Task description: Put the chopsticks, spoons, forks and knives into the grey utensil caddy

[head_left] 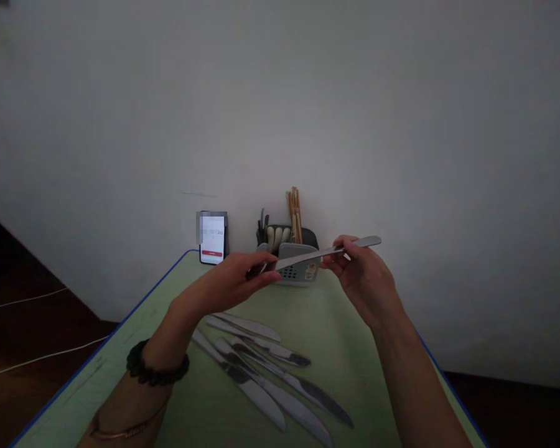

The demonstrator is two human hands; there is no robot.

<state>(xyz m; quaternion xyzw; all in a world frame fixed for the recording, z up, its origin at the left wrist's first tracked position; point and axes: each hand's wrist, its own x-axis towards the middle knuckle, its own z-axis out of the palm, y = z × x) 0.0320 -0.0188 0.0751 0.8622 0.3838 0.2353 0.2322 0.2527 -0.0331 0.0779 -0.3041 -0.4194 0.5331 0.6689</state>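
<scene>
Both my hands hold one table knife (320,253) level above the green table (340,336). My left hand (236,281) pinches the blade end, fingers closed around it. My right hand (361,270) grips the handle end, which sticks out to the right past my fingers. Several more table knives (266,367) lie side by side on the table below my left forearm. A grey cutlery holder (298,264) stands right behind the held knife, with chopsticks (295,214) and other utensils upright in it.
A phone (213,238) with a lit screen leans against the white wall at the table's far end. The table has a blue edge (135,305). White cables (32,358) run over the dark floor on the left.
</scene>
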